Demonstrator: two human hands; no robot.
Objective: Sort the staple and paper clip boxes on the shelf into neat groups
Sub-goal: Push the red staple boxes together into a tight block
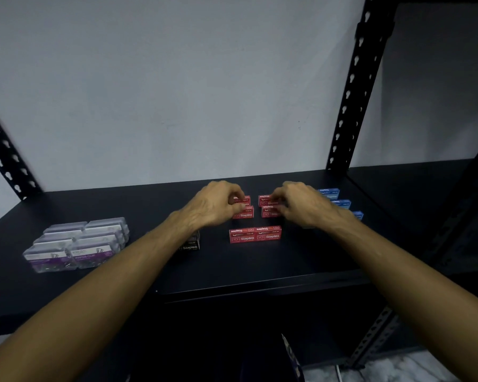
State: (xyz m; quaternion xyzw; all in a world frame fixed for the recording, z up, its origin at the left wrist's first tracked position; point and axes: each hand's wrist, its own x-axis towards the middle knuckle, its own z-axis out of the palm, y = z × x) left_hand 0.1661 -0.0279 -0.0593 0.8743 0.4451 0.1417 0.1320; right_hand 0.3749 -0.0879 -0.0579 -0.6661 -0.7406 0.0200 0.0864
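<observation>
Two red staple boxes (255, 235) sit abutting nearest the shelf (260, 271) front edge. At 12 o'clock, left hand (213, 205) pinches one red box (243, 212); right hand (301, 204) pinches another (269, 212). Paper clip boxes (78, 244) at 9 o'clock, blue boxes (340, 201) at 2 o'clock.
</observation>
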